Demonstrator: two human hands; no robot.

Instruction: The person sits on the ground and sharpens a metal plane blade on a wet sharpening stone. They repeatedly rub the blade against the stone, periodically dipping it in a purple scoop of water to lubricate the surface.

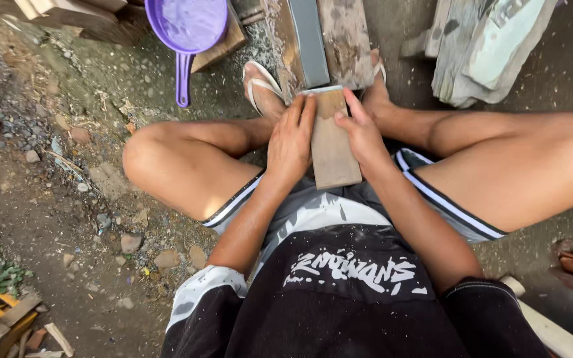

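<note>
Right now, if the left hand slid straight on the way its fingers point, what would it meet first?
The left hand lies on the wooden board, fingers pointing up the picture. Straight ahead, it would likely first meet the grey sharpening stone, though depth is unclear.

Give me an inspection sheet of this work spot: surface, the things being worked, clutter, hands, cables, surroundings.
Surface: bare dirt ground with stones and wood chips.
Work things: flat wooden piece pressed endwise against a grey sharpening stone set on a plank.
Clutter: purple dipper at upper left; wood scraps at lower left.
Hands: left hand and right hand both flat on the wooden piece, one along each edge.
Cables: nothing seen.
Surroundings: weathered boards at upper right; sandalled feet either side of the plank.
</note>
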